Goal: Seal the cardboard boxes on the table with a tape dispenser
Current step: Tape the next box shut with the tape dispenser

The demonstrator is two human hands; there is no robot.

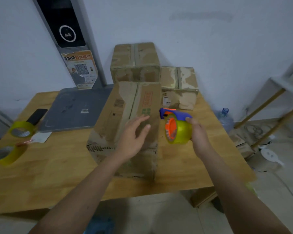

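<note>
Gripped tape dispenser (177,128) in right hand (199,134), just right of big box (125,125). Hovered left hand (134,137) over box top, fingers spread, empty. Two more boxes (135,62) beyond the hands.

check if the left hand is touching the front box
Cannot tell: in the head view the open left hand overlaps the front box, showing neither contact nor gap.

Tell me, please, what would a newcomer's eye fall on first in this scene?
Probably the bright tape dispenser, gripped by the right hand just right of the big cardboard box at the table's centre. The left hand spreads open over that box. Two spare tape rolls lie at the left edge.
</note>
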